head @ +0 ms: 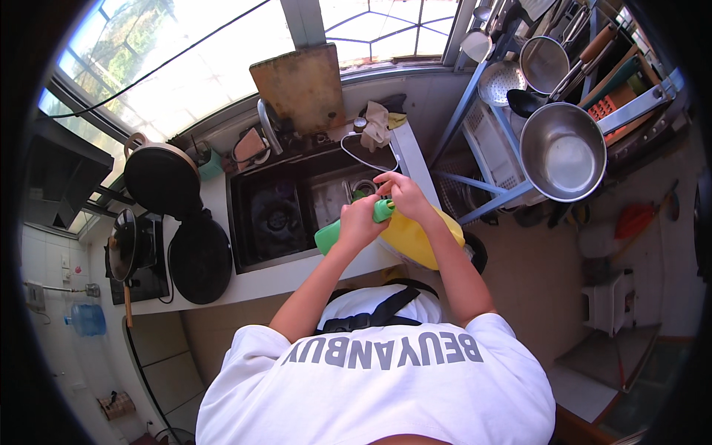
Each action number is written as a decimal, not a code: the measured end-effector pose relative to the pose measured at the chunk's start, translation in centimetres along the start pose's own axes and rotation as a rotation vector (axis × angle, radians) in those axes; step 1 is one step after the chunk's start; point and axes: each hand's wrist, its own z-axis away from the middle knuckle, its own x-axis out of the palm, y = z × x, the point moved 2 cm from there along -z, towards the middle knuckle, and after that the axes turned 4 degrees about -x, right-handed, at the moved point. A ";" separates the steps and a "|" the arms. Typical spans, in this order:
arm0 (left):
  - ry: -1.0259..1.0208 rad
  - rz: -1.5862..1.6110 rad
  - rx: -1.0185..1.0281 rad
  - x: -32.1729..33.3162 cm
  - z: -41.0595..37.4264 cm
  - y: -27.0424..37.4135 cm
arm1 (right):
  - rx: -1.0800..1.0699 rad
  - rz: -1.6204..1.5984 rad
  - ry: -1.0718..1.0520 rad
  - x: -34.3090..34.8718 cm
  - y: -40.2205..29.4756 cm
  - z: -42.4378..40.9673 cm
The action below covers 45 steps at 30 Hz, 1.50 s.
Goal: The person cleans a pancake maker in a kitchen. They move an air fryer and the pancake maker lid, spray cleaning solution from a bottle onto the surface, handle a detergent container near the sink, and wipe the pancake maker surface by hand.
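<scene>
My left hand (357, 223) is closed around a green plastic bottle (328, 236), held tilted over the front edge of the sink. The bottle's green neck points right, with a thin yellowish piece sticking out of it. Close by that piece is my right hand (405, 196), fingers bent; whether they grip it cannot be told. Under my right forearm lies a large yellow object (414, 239), partly hidden. Behind my hands is the dark double-basin sink (267, 253), with a metal faucet (269, 127) at its back.
A wooden cutting board (303, 89) leans at the window. On the left stand an opened black electric griddle (200, 261) and a lidded pan (123, 245). A blue metal rack (500, 197) on the right holds a steel pot (563, 151) and utensils. A beige cloth (376, 127) lies behind the sink.
</scene>
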 end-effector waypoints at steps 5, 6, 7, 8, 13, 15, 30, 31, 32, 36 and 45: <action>0.006 0.002 0.022 0.1 0.0 -0.1 | 0.118 0.221 -0.006 -0.4 -0.1 0.1; 0.011 0.002 0.023 0.1 0.0 -0.1 | 0.136 0.264 -0.011 -0.5 -0.6 0.1; 0.016 0.002 0.023 0.1 0.0 -0.1 | 0.154 0.307 -0.016 -0.6 -0.9 0.2; 0.001 -0.003 0.009 0.3 0.1 -0.3 | 0.162 0.325 -0.037 -0.4 -0.9 0.2; -0.019 -0.006 -0.020 1.0 0.3 -0.9 | 0.179 0.446 -0.107 -0.3 -2.1 0.7; -0.007 -0.015 -0.008 0.9 0.1 -0.9 | 0.109 0.403 -0.098 -0.4 -2.3 0.7; -0.012 0.009 0.009 0.0 -0.1 -0.1 | 0.075 0.090 -0.017 -0.1 0.3 -0.2; -0.007 0.011 0.015 0.0 -0.1 -0.1 | 0.066 0.090 -0.012 0.0 0.4 -0.1; -0.005 0.014 0.013 0.0 0.0 -0.1 | 0.077 0.109 -0.012 0.0 0.5 -0.1; -0.011 0.017 0.003 0.1 0.0 -0.1 | 0.129 0.215 -0.009 -0.2 -0.4 0.2; -0.038 -0.003 -0.009 0.5 -0.2 -0.5 | 0.162 0.310 -0.032 -0.4 -1.9 0.5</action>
